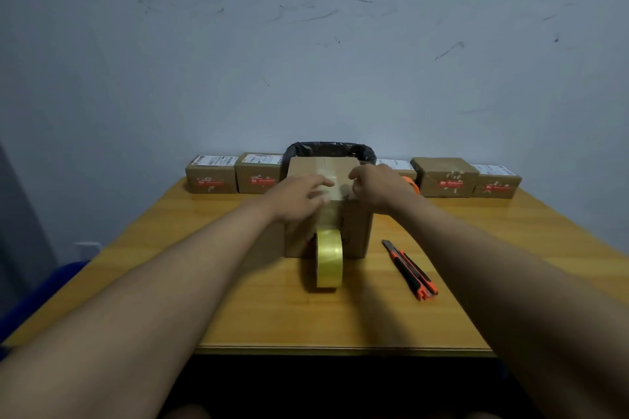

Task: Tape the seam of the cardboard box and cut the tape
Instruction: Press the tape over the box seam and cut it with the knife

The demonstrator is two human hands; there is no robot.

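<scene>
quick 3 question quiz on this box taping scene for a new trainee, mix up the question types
1. True or false: the tape roll has already been cut free from the cardboard box.
2. Multiple choice: where is the knife? A) in the right hand B) lying on the table to the right of the tape roll C) on top of the box
3. Fill in: both hands, left hand and right hand, are on the ___ of the box, by the tape strip.

Key:
1. False: a strip of tape runs from the box down to the roll.
2. B
3. top
</scene>
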